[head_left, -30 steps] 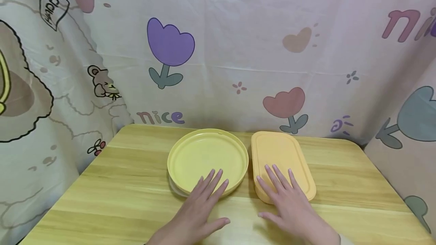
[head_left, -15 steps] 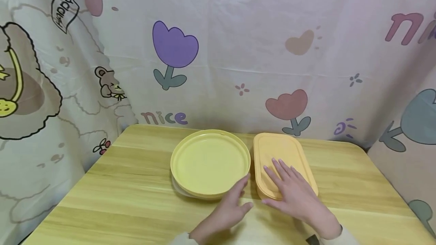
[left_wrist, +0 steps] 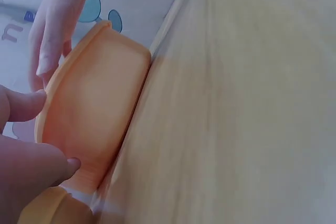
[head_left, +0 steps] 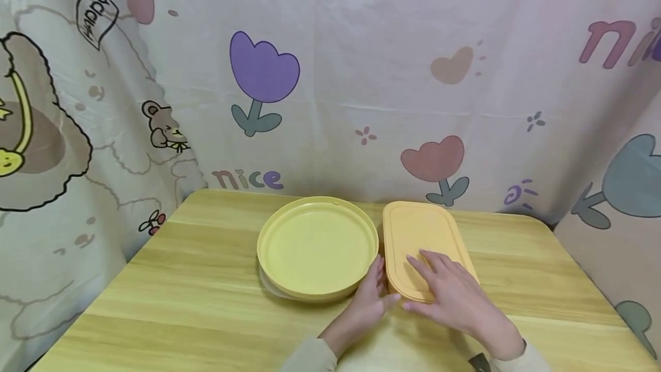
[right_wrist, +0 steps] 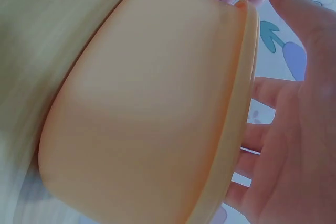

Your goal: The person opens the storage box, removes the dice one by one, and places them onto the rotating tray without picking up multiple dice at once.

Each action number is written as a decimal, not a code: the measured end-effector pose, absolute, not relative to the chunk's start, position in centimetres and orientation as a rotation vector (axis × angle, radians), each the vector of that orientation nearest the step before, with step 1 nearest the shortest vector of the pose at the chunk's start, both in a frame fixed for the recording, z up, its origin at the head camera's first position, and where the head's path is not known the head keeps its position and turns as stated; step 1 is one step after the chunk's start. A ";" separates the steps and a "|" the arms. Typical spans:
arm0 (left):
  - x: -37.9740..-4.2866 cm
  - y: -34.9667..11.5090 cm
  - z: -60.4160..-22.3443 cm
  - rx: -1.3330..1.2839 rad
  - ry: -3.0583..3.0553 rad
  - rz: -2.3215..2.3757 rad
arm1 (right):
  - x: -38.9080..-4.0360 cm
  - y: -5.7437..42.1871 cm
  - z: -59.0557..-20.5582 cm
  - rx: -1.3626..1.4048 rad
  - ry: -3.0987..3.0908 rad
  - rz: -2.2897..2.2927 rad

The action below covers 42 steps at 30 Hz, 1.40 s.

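A rectangular orange plastic box [head_left: 420, 225] with a flat lid stands on the wooden table, right of a round yellow-lidded container [head_left: 315, 240]. My left hand [head_left: 361, 302] reaches into the narrow gap between the two, its fingers along the box's near left side. In the left wrist view, the left thumb [left_wrist: 26, 104] is right at the lid's rim. Over the near part of the box lid, my right hand [head_left: 459, 297] lies with fingers spread and slightly bent. The right wrist view shows its fingers [right_wrist: 260, 135] behind the lid's edge, their tips hidden.
Wood-grain table [head_left: 181, 291] extends left and right of the containers. A printed curtain [head_left: 335, 73] hangs right behind the table's far edge and along both sides. A paler base [head_left: 271, 287] shows below the yellow lid.
My left hand has moved right, from over the round yellow lid into the gap beside the orange box. The right hand stays over the box lid, its fingers now more bent.
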<state>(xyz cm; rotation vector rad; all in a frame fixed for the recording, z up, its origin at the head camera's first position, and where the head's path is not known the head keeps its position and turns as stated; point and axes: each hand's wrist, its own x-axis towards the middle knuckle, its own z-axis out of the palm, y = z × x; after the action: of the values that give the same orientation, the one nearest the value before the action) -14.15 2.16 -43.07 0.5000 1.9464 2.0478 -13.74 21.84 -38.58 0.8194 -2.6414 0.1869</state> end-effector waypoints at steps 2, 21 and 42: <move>-14.5 2.5 -43.1 0.481 1.910 2.077 | -13.8 22.0 -38.6 0.814 -2.633 0.179; -15.1 3.2 -43.3 0.525 1.894 2.137 | -14.7 21.8 -39.2 0.946 -2.384 0.036; -14.9 4.7 -42.9 0.382 2.134 2.089 | -15.1 22.2 -38.1 0.983 -2.097 0.040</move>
<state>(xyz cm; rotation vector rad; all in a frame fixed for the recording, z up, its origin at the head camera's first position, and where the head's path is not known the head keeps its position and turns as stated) -14.86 4.73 -42.88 0.3822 2.1339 2.0891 -15.14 22.23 -38.11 0.9831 -2.0968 0.0401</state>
